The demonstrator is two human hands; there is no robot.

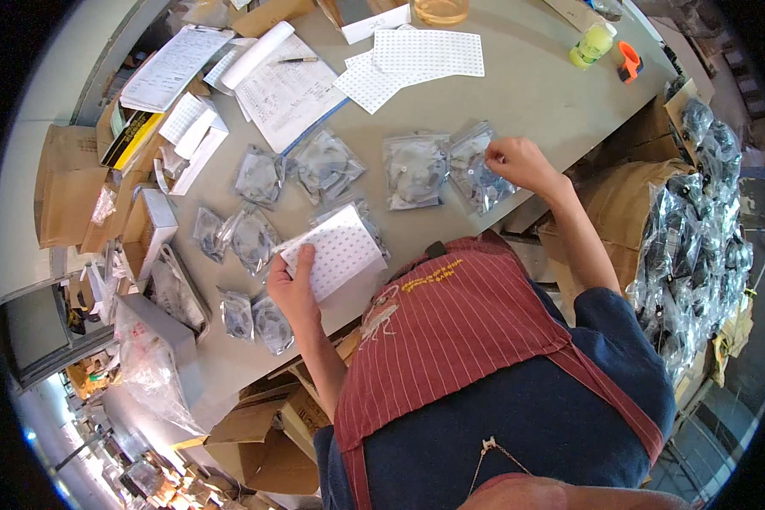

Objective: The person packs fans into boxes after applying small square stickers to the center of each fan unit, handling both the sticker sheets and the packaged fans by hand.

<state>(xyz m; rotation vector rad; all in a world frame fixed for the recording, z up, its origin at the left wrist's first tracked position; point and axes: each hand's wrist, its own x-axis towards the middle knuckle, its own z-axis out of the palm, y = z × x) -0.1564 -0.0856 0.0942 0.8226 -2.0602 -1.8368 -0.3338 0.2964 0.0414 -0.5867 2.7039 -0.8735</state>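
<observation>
Sticker sheet (340, 251) — white, dotted, left hand (291, 285) gripping

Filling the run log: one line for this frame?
left hand: holds sticker sheet | right hand: pinching on clear bag | table: more bags

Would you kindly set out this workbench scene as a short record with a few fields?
Surface: grey table
Left hand: holds a white dotted sticker sheet, thumb on top
Right hand: fingertips pinched on a clear plastic bag with dark contents
Other bags: similar bagged parts spread over the table
Far edge: more dotted sheets, printed papers, a pen, a yellow-green bottle
Right side: cardboard box beside a heap of bagged parts
</observation>
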